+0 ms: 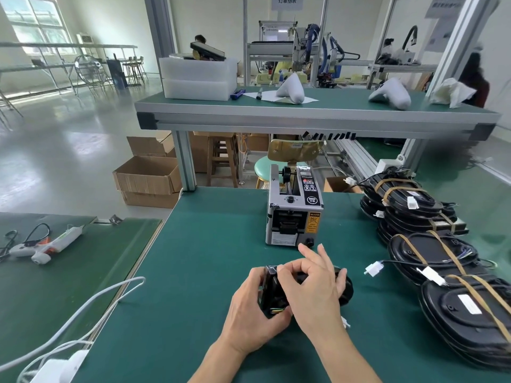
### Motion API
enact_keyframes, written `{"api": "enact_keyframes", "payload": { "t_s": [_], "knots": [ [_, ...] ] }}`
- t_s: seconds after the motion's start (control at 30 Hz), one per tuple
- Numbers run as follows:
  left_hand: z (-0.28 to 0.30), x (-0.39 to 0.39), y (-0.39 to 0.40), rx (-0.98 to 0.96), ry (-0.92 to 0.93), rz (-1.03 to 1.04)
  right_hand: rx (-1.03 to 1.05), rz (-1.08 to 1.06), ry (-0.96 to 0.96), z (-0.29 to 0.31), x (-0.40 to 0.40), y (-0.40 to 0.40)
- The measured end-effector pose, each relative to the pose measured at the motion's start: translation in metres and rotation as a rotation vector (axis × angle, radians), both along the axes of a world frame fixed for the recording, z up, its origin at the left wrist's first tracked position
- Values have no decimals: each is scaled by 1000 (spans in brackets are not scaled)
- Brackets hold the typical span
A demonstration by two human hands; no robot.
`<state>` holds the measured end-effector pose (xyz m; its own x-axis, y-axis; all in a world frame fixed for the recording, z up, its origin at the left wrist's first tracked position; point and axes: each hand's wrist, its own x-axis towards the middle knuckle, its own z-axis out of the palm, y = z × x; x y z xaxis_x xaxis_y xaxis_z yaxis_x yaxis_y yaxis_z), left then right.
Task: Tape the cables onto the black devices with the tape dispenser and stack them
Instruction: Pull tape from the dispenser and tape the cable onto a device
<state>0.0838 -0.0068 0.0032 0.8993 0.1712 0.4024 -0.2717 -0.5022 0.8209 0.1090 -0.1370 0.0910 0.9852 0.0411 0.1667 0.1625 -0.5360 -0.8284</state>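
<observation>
Device: black device (pixel 345 288), glossy, rounded, near worktop (pixel 210 258) front edge.
Left hand (pixel 254 308): fingers grasping device.
Right hand (pixel 315 288): fingers pinching over it.

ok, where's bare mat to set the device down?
Bare mat left of the tape dispenser, up to the table's left edge. Also between the hands and the taped stacks, though loose connectors lie there. Right side is crowded.

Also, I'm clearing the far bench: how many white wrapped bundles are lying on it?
2. One white wrapped bundle lies mid-bench on a paper sheet; the other bundle lies further right. More may be hidden behind the foam blocks.
</observation>
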Motion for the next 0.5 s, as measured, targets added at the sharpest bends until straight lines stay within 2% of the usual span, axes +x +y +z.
{"api": "enact_keyframes", "payload": {
  "t_s": [0.5],
  "knots": [
    [3,-2,-1,2,-10,3,-85,-114,-43,-5,0,11]
  ]
}}
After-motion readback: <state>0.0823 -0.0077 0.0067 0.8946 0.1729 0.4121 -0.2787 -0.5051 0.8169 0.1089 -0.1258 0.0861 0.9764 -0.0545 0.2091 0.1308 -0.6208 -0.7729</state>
